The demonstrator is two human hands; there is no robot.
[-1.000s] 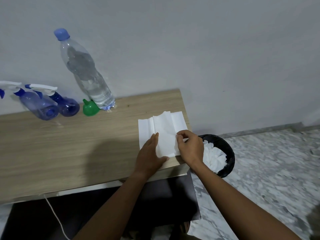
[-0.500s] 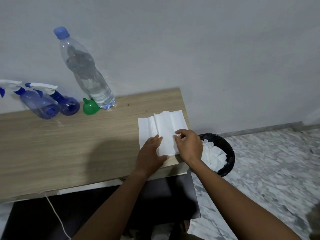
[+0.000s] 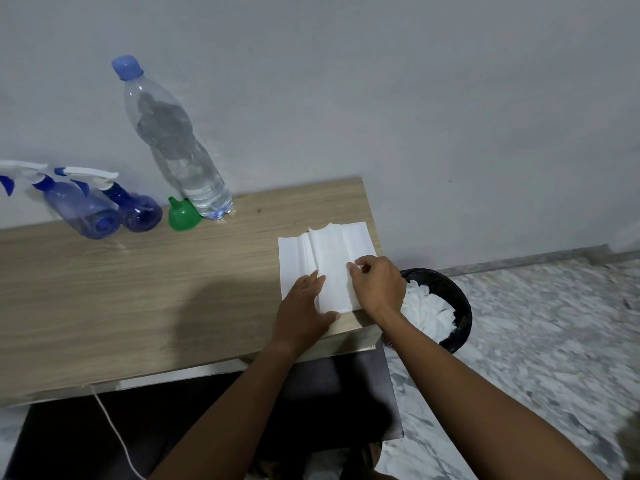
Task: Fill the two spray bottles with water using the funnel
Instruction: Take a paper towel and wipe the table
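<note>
Both of my hands are at the near right corner of the light wooden counter [image 3: 138, 292], on a stack of white folded paper towels [image 3: 329, 251]. My left hand [image 3: 304, 306] lies flat on the stack with its fingers straight, pressing it down. My right hand [image 3: 379, 289] has its fingers curled and pinches the edge of the top sheet.

Everything the task needs lies the other way, far and to the left along the wall. The pale blue translucent plastic spray bottle [image 3: 81, 211] is at the far left, and the darker blue spray bottle [image 3: 140, 211] stands just beside it. Next come the small green plastic funnel [image 3: 183, 216], mouth down, and the tall clear plastic water bottle [image 3: 176, 147], which touches the funnel or nearly does. The bottles stand on their bases with their long axes upright, and both trigger heads and the blue cap are on.

I judge the left hand the nearer one for that reach, across bare counter. The black bin [image 3: 462, 306] of crumpled paper sits on the floor just right of my right hand.
</note>
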